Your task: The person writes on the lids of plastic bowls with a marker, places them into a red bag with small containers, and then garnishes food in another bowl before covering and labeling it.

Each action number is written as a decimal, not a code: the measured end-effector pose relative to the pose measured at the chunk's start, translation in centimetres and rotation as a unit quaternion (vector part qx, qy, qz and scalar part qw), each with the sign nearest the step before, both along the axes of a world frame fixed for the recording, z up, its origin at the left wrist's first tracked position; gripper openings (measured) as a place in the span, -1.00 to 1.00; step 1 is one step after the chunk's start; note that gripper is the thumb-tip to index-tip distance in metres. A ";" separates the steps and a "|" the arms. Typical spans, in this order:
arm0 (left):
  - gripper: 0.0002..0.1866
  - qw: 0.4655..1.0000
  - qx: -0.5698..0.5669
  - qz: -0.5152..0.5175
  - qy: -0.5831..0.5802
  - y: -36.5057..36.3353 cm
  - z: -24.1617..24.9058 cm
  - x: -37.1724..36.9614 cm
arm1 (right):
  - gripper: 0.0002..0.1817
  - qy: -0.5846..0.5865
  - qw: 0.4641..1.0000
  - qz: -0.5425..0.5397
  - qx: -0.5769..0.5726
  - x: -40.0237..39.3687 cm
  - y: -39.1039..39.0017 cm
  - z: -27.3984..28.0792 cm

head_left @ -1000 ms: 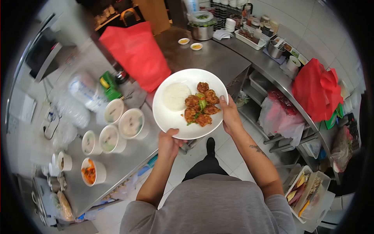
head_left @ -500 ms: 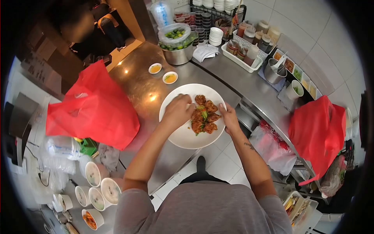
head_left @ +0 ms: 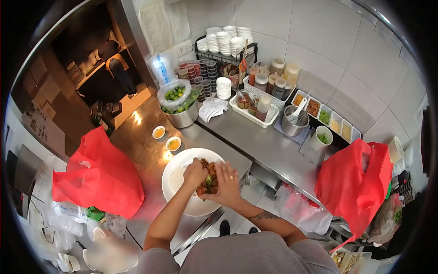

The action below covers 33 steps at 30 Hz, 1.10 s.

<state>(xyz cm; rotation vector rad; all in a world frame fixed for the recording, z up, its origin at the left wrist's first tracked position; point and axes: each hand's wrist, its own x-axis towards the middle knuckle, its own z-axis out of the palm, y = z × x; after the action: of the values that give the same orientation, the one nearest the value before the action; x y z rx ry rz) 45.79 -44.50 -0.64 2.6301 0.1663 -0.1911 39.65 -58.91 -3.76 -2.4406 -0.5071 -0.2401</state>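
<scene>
— So, where is the white plate [head_left: 182, 201]?

— Just below the middle of the frame, flat on the steel worktop [head_left: 255, 141] near its front edge. Fried pieces with green bits [head_left: 209, 176] sit on its right half; something pale lies at its left, mostly hidden by the arm.

— And the hands?

— Both are over the food. The left hand [head_left: 195, 172] is curled, fingertips down on the fried pieces; whether it pinches one I cannot tell. The right hand [head_left: 226, 182] lies just beside it, fingers spread and bent over the same heap, touching it, with nothing clearly gripped.

— What lies about them?

— Two small sauce dishes [head_left: 166, 138] up and left of the plate, then a steel pot of limes [head_left: 179, 102] under plastic film. A red bag [head_left: 98, 178] at centre left, another red bag [head_left: 358, 182] at right. A white tray of bottles [head_left: 255, 107] and stacked white bowls [head_left: 226, 41] stand toward the top, against the tiled wall.
</scene>
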 end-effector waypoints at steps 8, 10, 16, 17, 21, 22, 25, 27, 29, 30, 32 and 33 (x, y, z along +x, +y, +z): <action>-0.68 0.990 -0.094 0.047 -0.096 -1.6 1.7 -1.6 | 0.30 -0.001 0.999 0.046 0.001 1.4 0.0 -0.5; -0.68 0.986 -0.106 0.044 -0.118 -1.5 2.2 -1.9 | 0.29 -0.010 0.999 0.040 0.010 1.8 0.2 -1.4; -0.74 0.970 -0.194 -0.002 -0.145 -0.5 6.8 -3.1 | 0.36 0.060 0.995 0.073 0.011 2.4 -0.1 0.7; -0.73 0.968 -0.207 -0.011 -0.143 -0.4 7.2 -3.4 | 0.36 0.071 0.994 0.084 0.016 2.5 -0.3 0.8; -0.76 0.949 -0.259 -0.024 -0.176 -0.4 7.2 -5.2 | 0.36 0.110 0.984 0.125 0.063 3.2 -1.2 0.8; -0.76 0.946 -0.267 -0.025 -0.181 -0.7 6.3 -5.9 | 0.35 0.121 0.978 0.144 0.093 3.6 -1.8 0.4; -0.76 0.942 -0.225 -0.043 -0.244 -1.0 2.2 -7.9 | 0.25 0.148 0.961 0.192 0.130 3.9 -2.8 0.4; -0.75 0.928 -0.134 -0.077 -0.339 -0.8 0.7 -8.6 | 0.20 0.140 0.953 0.222 0.149 4.0 -3.0 -0.1; -0.76 0.940 -0.128 -0.063 -0.309 -0.2 -0.2 -9.0 | 0.10 0.107 0.960 0.224 0.132 3.5 -2.9 -0.2; -0.77 0.944 -0.127 -0.060 -0.298 0.4 -0.5 -8.8 | 0.09 0.086 0.966 0.212 0.118 3.2 -2.7 -0.2; -0.80 0.954 -0.116 -0.049 -0.273 1.3 -0.5 -7.7 | 0.07 0.035 0.978 0.176 0.104 2.4 -2.3 0.1; -0.83 0.959 -0.107 -0.042 -0.259 1.7 0.0 -6.5 | 0.07 0.004 0.983 0.151 0.103 1.8 -1.9 0.3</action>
<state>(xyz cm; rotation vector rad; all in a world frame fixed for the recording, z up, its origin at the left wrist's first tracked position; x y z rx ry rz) 39.25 -42.85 -0.61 2.3784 -0.1376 0.4276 41.43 -60.84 -3.44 -2.1302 -0.7984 -0.1455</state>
